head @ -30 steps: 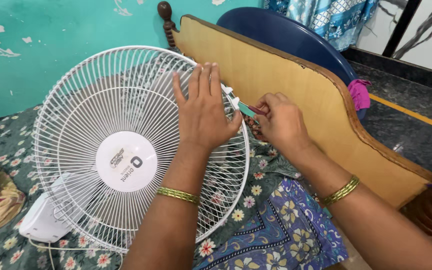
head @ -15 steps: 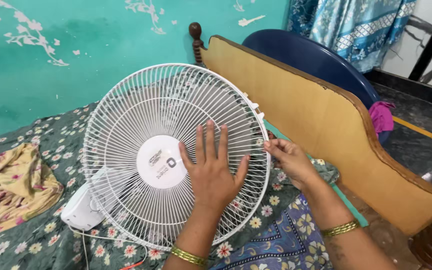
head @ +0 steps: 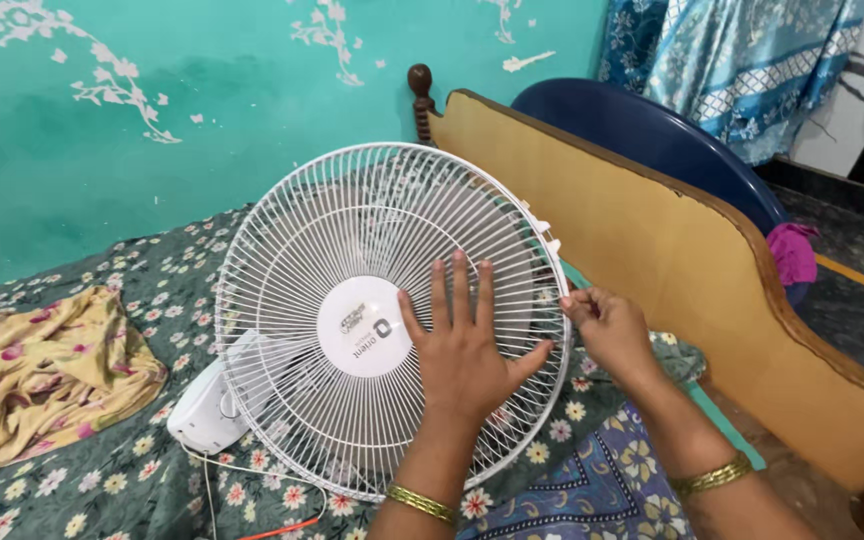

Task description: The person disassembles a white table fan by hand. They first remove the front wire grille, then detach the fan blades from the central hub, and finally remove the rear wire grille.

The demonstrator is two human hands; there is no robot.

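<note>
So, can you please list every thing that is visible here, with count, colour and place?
round wire-guard table fan: 1, white, lying on the bed, centre
flowered bedsheet: 1, grey-green, under the fan
crumpled cloth: 1, yellow, left
wooden bed board: 1, tan, right
plastic chair: 1, dark blue, behind the board
curtain: 1, blue patterned, top right
wall: teal, peeling
left hand: flat on the guard, gold bangle
right hand: pinching at the guard's right rim, gold bangle
</note>
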